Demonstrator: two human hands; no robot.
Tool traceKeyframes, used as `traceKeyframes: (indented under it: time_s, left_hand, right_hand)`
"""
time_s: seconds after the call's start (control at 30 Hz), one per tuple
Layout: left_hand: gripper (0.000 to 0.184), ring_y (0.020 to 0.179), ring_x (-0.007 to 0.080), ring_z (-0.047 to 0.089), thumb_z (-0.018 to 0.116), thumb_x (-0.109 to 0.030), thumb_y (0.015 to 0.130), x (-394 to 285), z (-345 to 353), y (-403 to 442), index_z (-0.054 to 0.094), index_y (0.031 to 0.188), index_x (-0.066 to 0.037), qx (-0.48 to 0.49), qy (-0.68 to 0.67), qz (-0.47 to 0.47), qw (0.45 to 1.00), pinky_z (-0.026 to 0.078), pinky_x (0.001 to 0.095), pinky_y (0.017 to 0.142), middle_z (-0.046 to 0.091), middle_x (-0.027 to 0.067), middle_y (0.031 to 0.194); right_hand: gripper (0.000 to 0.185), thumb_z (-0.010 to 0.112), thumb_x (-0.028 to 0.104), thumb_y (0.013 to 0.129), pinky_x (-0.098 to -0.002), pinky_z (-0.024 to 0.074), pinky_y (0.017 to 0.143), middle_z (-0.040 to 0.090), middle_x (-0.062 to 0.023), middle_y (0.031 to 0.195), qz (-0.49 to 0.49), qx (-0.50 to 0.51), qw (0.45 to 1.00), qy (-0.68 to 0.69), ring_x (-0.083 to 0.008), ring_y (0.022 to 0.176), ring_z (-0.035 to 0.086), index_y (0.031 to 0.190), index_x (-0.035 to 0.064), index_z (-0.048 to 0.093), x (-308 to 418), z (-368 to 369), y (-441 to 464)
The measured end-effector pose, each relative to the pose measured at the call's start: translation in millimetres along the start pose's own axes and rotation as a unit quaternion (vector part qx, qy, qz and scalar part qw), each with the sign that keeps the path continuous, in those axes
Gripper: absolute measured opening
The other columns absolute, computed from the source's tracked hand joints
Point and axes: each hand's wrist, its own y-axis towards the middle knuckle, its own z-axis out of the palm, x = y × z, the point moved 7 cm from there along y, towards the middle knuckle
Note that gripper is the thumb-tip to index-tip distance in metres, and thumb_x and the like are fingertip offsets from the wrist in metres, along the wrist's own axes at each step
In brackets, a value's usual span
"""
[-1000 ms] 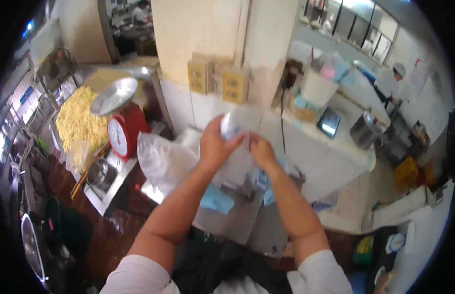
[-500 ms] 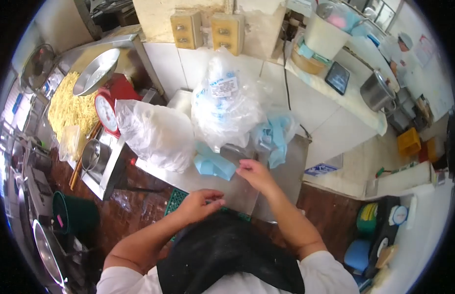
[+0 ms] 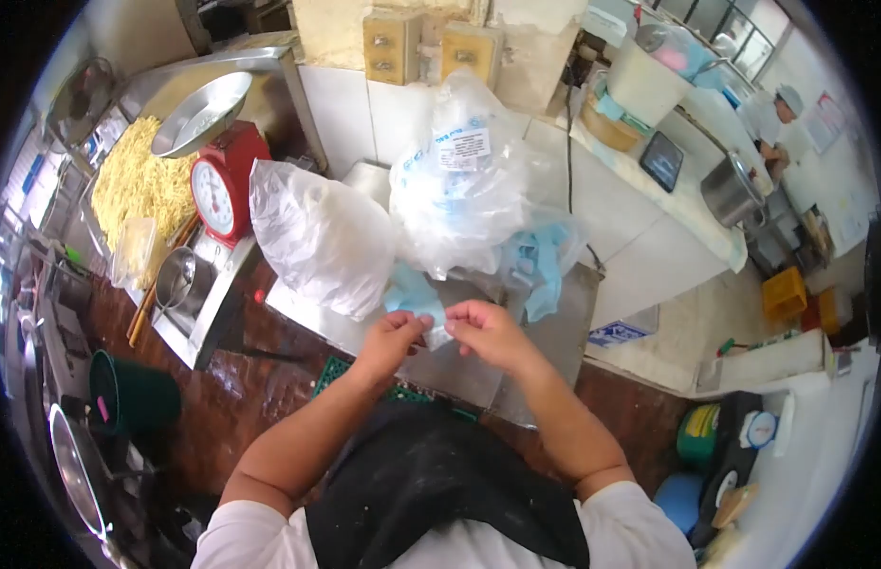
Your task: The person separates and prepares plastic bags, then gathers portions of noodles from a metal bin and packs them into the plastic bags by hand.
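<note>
My left hand (image 3: 393,343) and my right hand (image 3: 486,334) are close together over the metal table (image 3: 464,370). Between their pinched fingertips is a small clear plastic piece (image 3: 438,332), held on both sides. Just behind it lies a light blue cloth (image 3: 412,292). A white plastic bag (image 3: 317,242) stands on the table to the left. Behind my hands is a large clear bag with a printed label (image 3: 459,180). To its right, a clear bag holds more light blue material (image 3: 540,270).
Yellow noodles (image 3: 141,190) are heaped at the left beside a red scale (image 3: 227,185) and a metal pot (image 3: 184,280). A tablet (image 3: 661,161) and a steel pot (image 3: 732,192) stand on the right counter. A person (image 3: 770,119) is at the far right.
Both hands have come down from in front of the wall, then drawn together. At half a second ago they were apart; now their fingertips pinch a small plastic piece.
</note>
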Motion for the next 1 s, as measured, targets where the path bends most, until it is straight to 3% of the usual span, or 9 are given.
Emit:
traceKeyframes:
  time_s: [0.03,0.1,0.2,0.4,0.47,0.63,0.73,0.8,1.0]
  left_hand:
    - [0.023,0.067,0.0101,0.055,0.067,-0.031,0.089,-1,-2,1,0.062,0.085,-0.01,-0.01,-0.04,-0.025,0.999,0.044,0.0259,0.064,0.059,-0.0018,0.072]
    - [0.022,0.065,0.0108,0.055,0.067,-0.031,0.089,-4,-3,0,0.061,0.083,-0.011,-0.02,-0.081,-0.05,0.995,0.045,0.0265,0.062,0.059,-0.0013,0.072]
    - [0.02,0.063,0.0125,0.057,0.067,-0.03,0.089,-11,2,-2,0.061,0.085,-0.011,0.002,-0.09,-0.054,0.995,0.047,0.0279,0.062,0.06,-0.0002,0.071]
    - [0.025,0.067,0.0147,0.059,0.066,-0.034,0.09,-9,15,-4,0.062,0.088,-0.01,0.032,-0.165,-0.107,0.98,0.05,0.0299,0.062,0.06,0.001,0.075]
    - [0.027,0.068,0.0149,0.059,0.067,-0.034,0.09,-16,17,-4,0.062,0.089,-0.008,0.048,-0.07,-0.056,0.995,0.05,0.0304,0.061,0.06,0.0017,0.076]
    - [0.029,0.067,0.0146,0.059,0.067,-0.033,0.09,-18,14,-4,0.06,0.085,-0.005,0.029,-0.088,-0.07,0.993,0.051,0.03,0.061,0.058,0.0033,0.074]
    - [0.03,0.064,0.015,0.059,0.067,-0.033,0.09,-19,13,-4,0.059,0.083,-0.005,0.028,-0.082,-0.07,0.994,0.051,0.03,0.06,0.058,0.0038,0.072]
    - [0.031,0.063,0.0152,0.058,0.066,-0.034,0.09,-19,13,-3,0.058,0.081,-0.005,0.028,-0.078,-0.069,0.994,0.051,0.0301,0.06,0.057,0.0038,0.071]
    - [0.03,0.063,0.0162,0.059,0.066,-0.033,0.09,-21,13,-3,0.059,0.083,-0.005,0.035,-0.076,-0.066,0.994,0.051,0.0304,0.06,0.058,0.0041,0.071]
  right_hand:
    - [0.022,0.066,0.018,0.089,-0.0257,0.0484,0.064,0.064,-0.0017,0.088,-0.001,-0.002,1.0,0.0,-0.0097,0.072,0.058,0.105,0.0026,0.065,3,3,-4]
    - [0.026,0.067,0.015,0.087,-0.028,0.0494,0.064,0.064,-0.0048,0.09,-0.154,-0.114,0.976,-0.108,-0.0126,0.071,0.06,0.109,0.0027,0.064,32,-3,-20]
    - [0.029,0.068,0.012,0.084,-0.0302,0.0502,0.065,0.064,-0.0089,0.091,-0.229,-0.091,0.947,-0.208,-0.0171,0.072,0.063,0.111,0.0029,0.064,47,3,-30]
    - [0.026,0.069,0.009,0.08,-0.0322,0.0505,0.065,0.063,-0.0112,0.088,-0.224,-0.102,0.938,-0.243,-0.0212,0.072,0.065,0.105,0.004,0.066,50,1,-31]
    - [0.026,0.07,0.009,0.08,-0.0301,0.0499,0.064,0.063,-0.0097,0.088,-0.225,-0.095,0.938,-0.245,-0.0189,0.072,0.064,0.105,0.0042,0.066,52,1,-31]
    - [0.022,0.07,0.008,0.08,-0.0288,0.0498,0.063,0.063,-0.0087,0.088,-0.249,-0.089,0.927,-0.265,-0.0173,0.072,0.064,0.102,0.0047,0.067,60,3,-32]
    - [0.02,0.071,0.009,0.08,-0.0305,0.0507,0.065,0.064,-0.0094,0.09,-0.233,-0.088,0.927,-0.281,-0.0188,0.074,0.064,0.098,0.0044,0.067,62,2,-31]
    - [0.02,0.071,0.013,0.079,-0.0344,0.0517,0.067,0.063,-0.01,0.09,-0.249,-0.077,0.914,-0.312,-0.0248,0.077,0.065,0.098,0.0063,0.065,66,3,-31]
    - [0.021,0.071,0.017,0.079,-0.0365,0.0518,0.069,0.063,-0.0105,0.091,-0.257,-0.068,0.902,-0.339,-0.0278,0.08,0.064,0.096,0.0077,0.064,68,3,-27]
